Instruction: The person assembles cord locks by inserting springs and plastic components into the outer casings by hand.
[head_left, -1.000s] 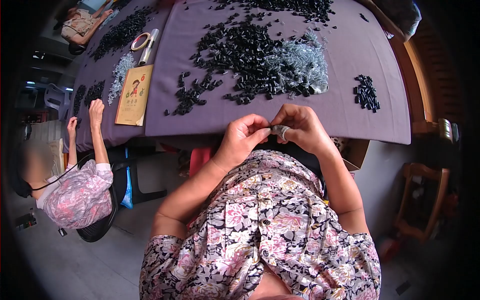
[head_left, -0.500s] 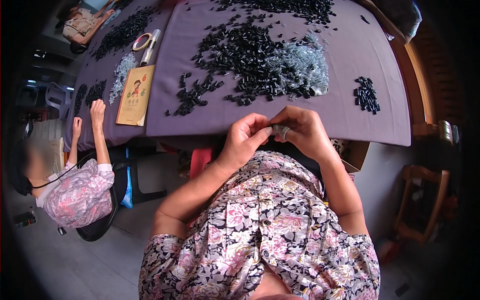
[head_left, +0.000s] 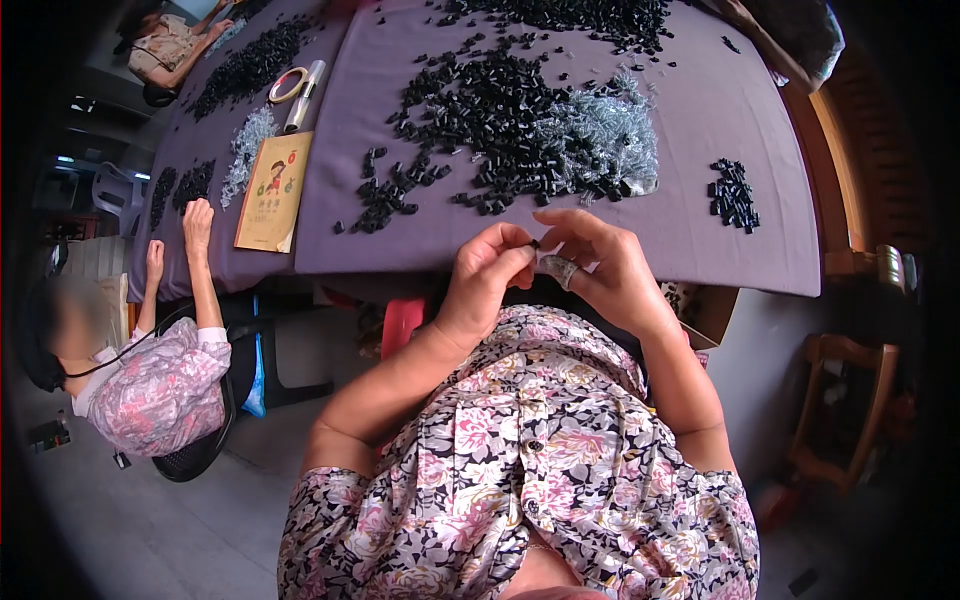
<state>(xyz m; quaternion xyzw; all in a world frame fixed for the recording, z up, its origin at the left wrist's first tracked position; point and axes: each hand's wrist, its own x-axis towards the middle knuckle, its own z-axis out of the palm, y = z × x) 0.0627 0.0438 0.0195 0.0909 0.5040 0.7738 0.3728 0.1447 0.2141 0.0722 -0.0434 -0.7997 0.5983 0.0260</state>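
My left hand (head_left: 488,275) is closed in a pinch, and the tip of a small black plastic piece (head_left: 535,244) shows between thumb and forefinger. Close beside it, my right hand (head_left: 612,268) has its forefinger and thumb apart, with nothing visible between them. A greyish wrap (head_left: 558,269) covers the right thumb. Both hands are just off the table's near edge, above my lap. Beyond them lies a big heap of black plastic pieces (head_left: 490,110), with a pile of clear plastic pieces (head_left: 610,135) against its right side.
A small group of black pieces (head_left: 734,195) lies on the right of the purple tablecloth (head_left: 690,240). To the left are a yellow booklet (head_left: 268,200), a tape roll (head_left: 288,85) and more pieces. A co-worker (head_left: 150,390) sits at left; an open cardboard box (head_left: 712,312) is below the edge.
My right forefinger and thumb have spread apart and drawn slightly away from my left fingertips. The black piece now shows in the left pinch.
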